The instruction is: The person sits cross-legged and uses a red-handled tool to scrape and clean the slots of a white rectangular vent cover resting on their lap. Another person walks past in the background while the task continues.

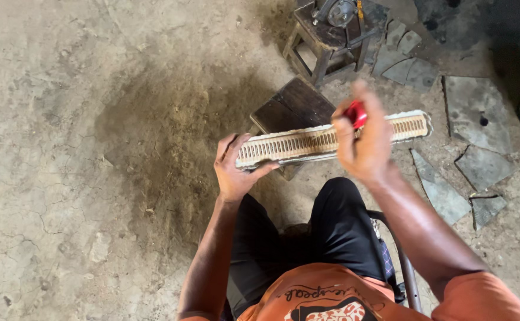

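Left hand (234,170) grips the slotted bar (307,142) end; right hand (364,139) fingers pinch a red tool (356,114) above it (unsupported far end), which could slip and gouge.

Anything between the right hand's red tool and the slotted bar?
Nothing visible. The right hand holds the red tool directly over the slotted bar; the left hand grips the bar's far-left end, clear of the tool.

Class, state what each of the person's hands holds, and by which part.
Left hand grips the long slotted strip by its left end. Right hand pinches a small red tool above the strip; its hold point is hidden.
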